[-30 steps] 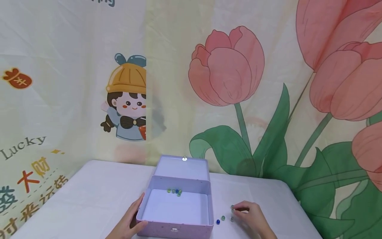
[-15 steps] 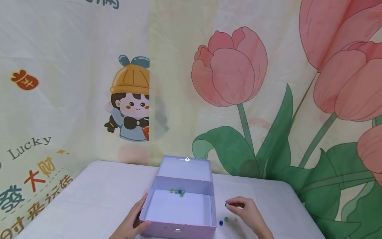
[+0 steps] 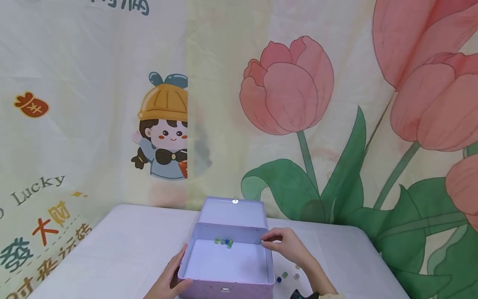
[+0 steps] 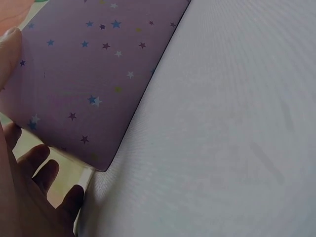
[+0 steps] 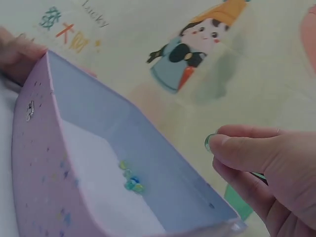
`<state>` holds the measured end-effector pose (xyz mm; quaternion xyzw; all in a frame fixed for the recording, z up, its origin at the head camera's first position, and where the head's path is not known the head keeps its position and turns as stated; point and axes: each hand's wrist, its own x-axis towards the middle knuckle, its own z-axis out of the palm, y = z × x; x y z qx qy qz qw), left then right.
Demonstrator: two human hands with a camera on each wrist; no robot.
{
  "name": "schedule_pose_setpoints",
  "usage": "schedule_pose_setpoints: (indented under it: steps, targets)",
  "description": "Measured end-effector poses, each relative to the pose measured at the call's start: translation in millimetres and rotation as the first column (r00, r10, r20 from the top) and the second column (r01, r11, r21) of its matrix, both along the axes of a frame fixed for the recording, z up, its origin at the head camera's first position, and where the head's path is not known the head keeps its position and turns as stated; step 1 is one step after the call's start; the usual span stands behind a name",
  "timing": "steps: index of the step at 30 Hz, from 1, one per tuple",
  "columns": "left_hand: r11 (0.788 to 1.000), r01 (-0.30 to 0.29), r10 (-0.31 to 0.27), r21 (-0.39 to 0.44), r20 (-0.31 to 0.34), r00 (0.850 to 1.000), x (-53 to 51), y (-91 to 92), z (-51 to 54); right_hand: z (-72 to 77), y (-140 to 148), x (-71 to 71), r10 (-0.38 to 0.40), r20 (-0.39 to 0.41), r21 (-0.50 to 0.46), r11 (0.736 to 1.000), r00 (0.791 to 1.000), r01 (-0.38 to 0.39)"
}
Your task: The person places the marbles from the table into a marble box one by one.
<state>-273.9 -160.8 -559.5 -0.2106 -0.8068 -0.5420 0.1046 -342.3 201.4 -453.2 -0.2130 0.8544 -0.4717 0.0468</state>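
A lilac, star-printed box (image 3: pixel 226 288) stands with its hinged lid (image 3: pixel 232 211) raised at the back. My left hand (image 3: pixel 169 277) holds its front left corner, thumb on the front wall and fingers along the left side. Between thumb and fingertips, my right hand (image 3: pixel 285 245) pinches a greenish glass marble (image 5: pixel 209 142) near the box's right rim. Inside the box, several green, yellowish and blue marbles (image 5: pixel 132 184) lie together toward the back wall. In the left wrist view, my fingers (image 4: pixel 47 173) curve by the box's lower corner.
Right of the box, a blue marble (image 3: pixel 279 280), a green marble (image 3: pixel 285 275) and a clear marble (image 3: pixel 296 276) lie on the white-covered table (image 3: pixel 347 257), with another partly behind my right wrist. A printed cloth backdrop (image 3: pixel 220 104) hangs behind the table.
My right hand has lifted a marble from the table and carried it left and away from me, to the box's right rim. My left hand stays at the box's corner.
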Motion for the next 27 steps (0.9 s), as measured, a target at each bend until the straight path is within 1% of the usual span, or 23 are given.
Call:
schedule_pose_setpoints:
  steps: [2,4,6,7,9,10,11,13,15,16,18,19,21,27]
  targets:
    - [1.0,-0.015,0.014,-0.024,-0.03,0.999,0.0,-1.3,1.3,2.2,-14,-10.2,0.036,-0.008,0.023,0.999,0.999,-0.036]
    - [0.999,-0.035,0.034,-0.04,-0.027,0.999,0.3,-2.1,2.3,2.9,-27,-19.7,0.067,-0.017,0.058,0.996,0.998,-0.066]
    - [0.998,-0.032,0.03,-0.048,-0.037,0.999,-0.2,-2.5,1.2,0.9,-37,-29.1,0.102,-0.025,0.084,0.992,0.995,-0.099]
    - [0.998,-0.04,0.038,-0.055,-0.038,0.999,-0.5,-2.6,0.4,-0.6,-42,-33.4,0.118,-0.028,0.094,0.989,0.993,-0.115]
    - [0.997,-0.05,0.049,-0.059,-0.025,0.998,-0.5,-2.5,-1.1,-3.4,-50,-40.8,0.144,-0.034,0.112,0.984,0.989,-0.139]
    - [0.998,-0.048,0.047,-0.05,-0.007,0.999,-0.9,-2.3,-1.9,-5.5,-53,-44.1,0.153,-0.036,0.113,0.982,0.988,-0.148]
    - [0.998,-0.037,0.037,-0.044,-0.007,0.999,-0.9,-2.0,-2.0,-7.9,-57,-47.3,0.162,-0.039,0.114,0.981,0.986,-0.156]
    - [0.999,-0.032,0.032,-0.009,0.062,0.998,-0.6,-0.8,-0.4,-12.4,-63,-51.9,0.173,-0.042,0.105,0.98,0.984,-0.168]
    - [0.999,-0.03,0.027,0.026,0.124,0.992,-0.5,0.3,1.2,-17.4,-69,-55.0,0.186,-0.043,0.097,0.979,0.982,-0.181]
    - [0.999,-0.028,0.022,0.038,0.142,0.99,-0.4,0.5,1.6,-19.8,-72,-55.8,0.188,-0.037,0.096,0.978,0.981,-0.184]
    - [0.998,-0.045,0.038,0.035,0.172,0.984,0.0,0.2,2.2,-24.2,-77,-56.6,0.203,-0.034,0.101,0.975,0.979,-0.199]
    - [0.998,-0.048,0.042,0.03,0.179,0.983,0.2,0.6,1.6,-27.1,-78,-56.7,0.204,-0.032,0.113,0.973,0.978,-0.2]
    - [0.998,-0.069,0.067,0.003,0.185,0.98,0.2,0.8,0.8,-30.9,-80,-56.4,0.2,-0.035,0.141,0.971,0.979,-0.194]
    - [0.998,-0.07,0.07,-0.008,0.18,0.981,-1.6,0.6,1.8,-34.5,-83,-58.3,0.188,-0.062,0.207,0.963,0.98,-0.171]
